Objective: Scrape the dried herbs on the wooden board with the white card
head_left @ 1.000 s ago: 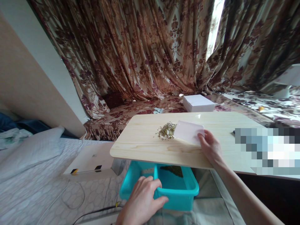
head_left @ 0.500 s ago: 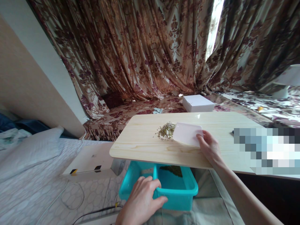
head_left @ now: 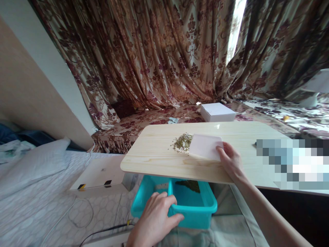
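My right hand (head_left: 230, 158) pinches the right edge of a thin white plastic scraper (head_left: 205, 145), which rests nearly flat on the wooden tabletop (head_left: 159, 168). The scraper's left edge touches a loose pile of small green and whitish grains (head_left: 183, 142). Lower down, my left hand (head_left: 160, 214) grips the near rim of a two-compartment turquoise bin (head_left: 195, 218), fingers over the rim and thumb outside. Dark green grains (head_left: 191, 185) lie at the back of the bin's right compartment. A little whitish material shows in the left one, and the tabletop hides the bin's far side.
Behind the table, a white box (head_left: 218, 112) and a pale crumpled cloth (head_left: 173, 120) lie on a floral-covered ledge. To the left, a flat white carton (head_left: 100, 173) rests on the bed. A black cable (head_left: 102, 230) runs near my left hand. A blurred patch covers the table's right end.
Almost nothing differs. The view has shifted very slightly; both hands keep their holds and the scraper stays against the grain pile.
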`<control>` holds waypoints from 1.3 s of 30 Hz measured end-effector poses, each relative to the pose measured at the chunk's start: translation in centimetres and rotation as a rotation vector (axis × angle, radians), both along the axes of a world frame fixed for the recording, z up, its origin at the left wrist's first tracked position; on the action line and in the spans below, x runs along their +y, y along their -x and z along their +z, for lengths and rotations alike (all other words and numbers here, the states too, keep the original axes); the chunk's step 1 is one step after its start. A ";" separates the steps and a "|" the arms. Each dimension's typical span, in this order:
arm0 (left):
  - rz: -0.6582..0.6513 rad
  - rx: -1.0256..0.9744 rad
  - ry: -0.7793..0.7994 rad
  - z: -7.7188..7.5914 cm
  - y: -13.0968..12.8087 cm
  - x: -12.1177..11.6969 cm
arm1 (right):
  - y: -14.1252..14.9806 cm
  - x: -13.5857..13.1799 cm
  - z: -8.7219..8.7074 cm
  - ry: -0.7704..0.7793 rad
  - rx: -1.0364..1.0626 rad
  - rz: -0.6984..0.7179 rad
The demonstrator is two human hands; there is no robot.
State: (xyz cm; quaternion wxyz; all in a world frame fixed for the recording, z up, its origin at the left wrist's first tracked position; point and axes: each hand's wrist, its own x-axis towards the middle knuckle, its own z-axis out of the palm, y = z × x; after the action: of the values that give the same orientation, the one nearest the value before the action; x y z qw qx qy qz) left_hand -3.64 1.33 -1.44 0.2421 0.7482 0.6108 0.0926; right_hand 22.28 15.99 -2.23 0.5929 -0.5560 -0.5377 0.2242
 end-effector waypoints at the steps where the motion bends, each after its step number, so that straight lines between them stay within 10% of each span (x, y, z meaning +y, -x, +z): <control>1: 0.002 0.000 0.000 0.1 0.0 0.0 | 0.0 0.0 -0.1 -0.007 -0.006 -0.004; 39: 0.010 0.007 0.010 0.0 0.0 0.0 | 0.1 1.1 -1.4 -0.039 -0.062 0.172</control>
State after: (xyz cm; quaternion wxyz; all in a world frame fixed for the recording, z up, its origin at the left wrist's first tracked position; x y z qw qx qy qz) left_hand -3.67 1.30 -1.43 0.2432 0.7441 0.6159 0.0885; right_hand 22.15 17.09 -3.59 0.5652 -0.5030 -0.6056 0.2467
